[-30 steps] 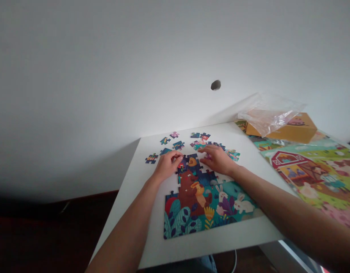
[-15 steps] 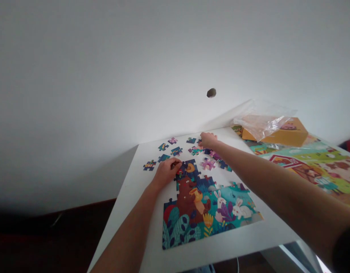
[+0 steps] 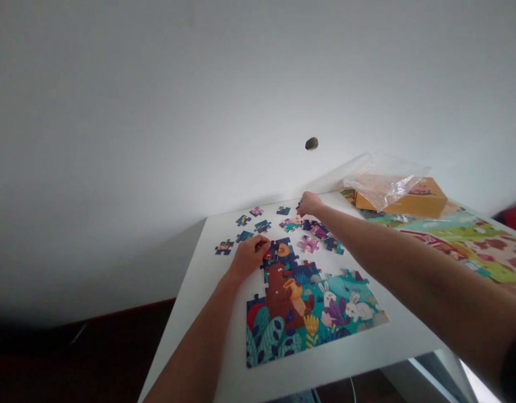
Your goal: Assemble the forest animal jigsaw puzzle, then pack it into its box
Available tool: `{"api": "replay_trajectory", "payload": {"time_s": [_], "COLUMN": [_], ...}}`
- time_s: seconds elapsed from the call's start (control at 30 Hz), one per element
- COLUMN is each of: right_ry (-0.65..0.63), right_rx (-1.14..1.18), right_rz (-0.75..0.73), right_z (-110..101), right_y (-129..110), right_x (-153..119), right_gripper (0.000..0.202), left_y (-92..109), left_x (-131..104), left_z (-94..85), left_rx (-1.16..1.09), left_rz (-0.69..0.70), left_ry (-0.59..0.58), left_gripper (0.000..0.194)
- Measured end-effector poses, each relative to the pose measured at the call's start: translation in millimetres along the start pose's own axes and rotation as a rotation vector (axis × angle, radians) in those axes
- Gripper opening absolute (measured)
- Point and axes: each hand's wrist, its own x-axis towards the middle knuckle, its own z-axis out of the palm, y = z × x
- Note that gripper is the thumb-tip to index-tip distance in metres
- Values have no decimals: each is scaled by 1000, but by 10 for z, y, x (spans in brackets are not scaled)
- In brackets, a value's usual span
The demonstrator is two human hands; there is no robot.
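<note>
I logged the multicoloured cardboard jigsaw (image 3: 310, 305) on the white bench (image 3: 325, 365): bottom joined, left and upper right unfilled, patterned loose pieces (image 3: 308, 244) beyond. Left hand (image 3: 250, 256) met its upper-left edge, right hand (image 3: 310, 204) a red-and-dark piece (image 3: 300, 210); I couldn't tell either grip.

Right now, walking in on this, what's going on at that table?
Someone is at a jigsaw puzzle on a white table. It is partly joined, with its upper right unfilled. The left hand is at its upper-left edge. The right hand is stretched to the far side, at a piece it mostly hides. Loose pieces lie around; a yellow box with clear plastic is off to the right.
</note>
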Motion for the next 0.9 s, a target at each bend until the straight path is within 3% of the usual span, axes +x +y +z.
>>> {"api": "replay_trajectory", "payload": {"time_s": [0.1,0.13,0.23,0.33,0.43,0.57,0.9], "right_ry": [158,221,137,25,-93,-195,-96], "right_rx": [112,258,606,678,768,808,554], "right_rz": [-74,-166,-430,-496,-540,-616,-912], "right_z": [-53,-31,160,422,599,699,795], "right_y": [-156,-220,-404,-524,-551,-500,-488], "right_x": [-474,-684,-1322,-1728,-1815,-1724,-1650], "right_gripper": [49,44,45,38,35,27,23], "left_y": [-14,-18,-30,-52,-76,-74,-45], "left_x": [10,13,17,15,17,28,36], "left_z": [-9,-12,-16,-18,-26,-44,-54], "left_rx": [-53,-70,-95,-124,-195,-207,-184], "left_rz": [-7,-12,-30,-37,-53,-56,-26], "left_ry": [-2,5,26,6,-15,6,7], "left_gripper": [21,21,20,22,26,25,23]}}
